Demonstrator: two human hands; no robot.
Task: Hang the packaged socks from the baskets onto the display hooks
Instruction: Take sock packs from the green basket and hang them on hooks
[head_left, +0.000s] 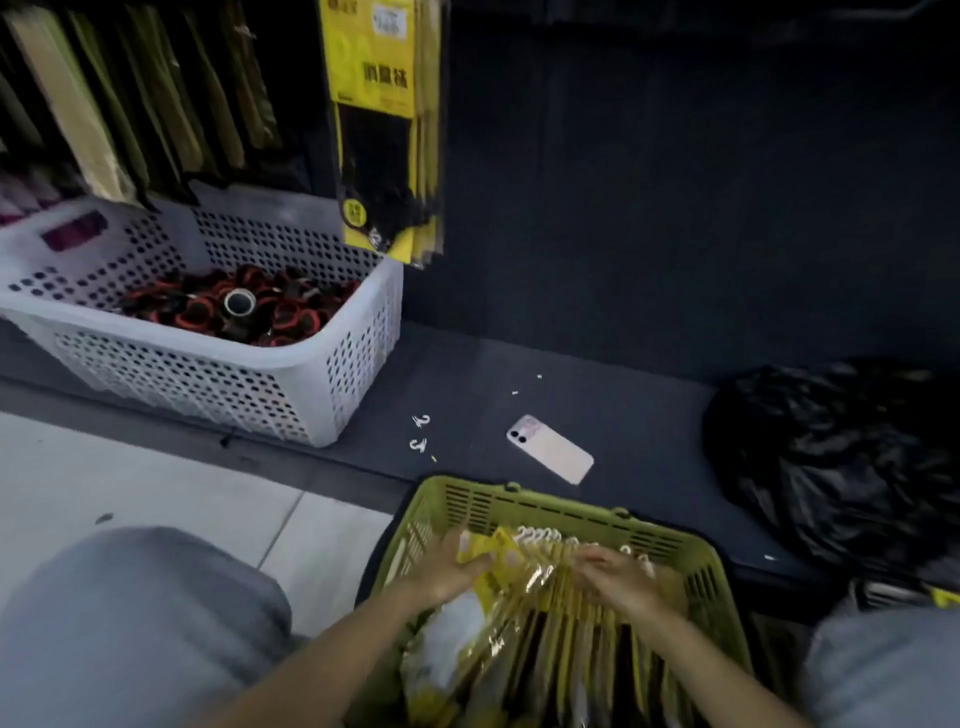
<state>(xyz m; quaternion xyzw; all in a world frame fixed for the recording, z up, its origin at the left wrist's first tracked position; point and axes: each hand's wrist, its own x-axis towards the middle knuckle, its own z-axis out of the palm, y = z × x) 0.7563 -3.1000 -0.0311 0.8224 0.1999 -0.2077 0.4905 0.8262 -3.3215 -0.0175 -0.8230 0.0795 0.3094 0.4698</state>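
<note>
Above white basket, hung yellow sock packs: Chinese lettering, blurred.

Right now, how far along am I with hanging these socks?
Done: a bunch of hanging sock packs is already on the display. In hand: your left hand grips yellow packs in the green basket; your right hand rests on their tops, grip blurred. Left: that basket looks nearly full, and the white basket holds dark rolled items.
</note>
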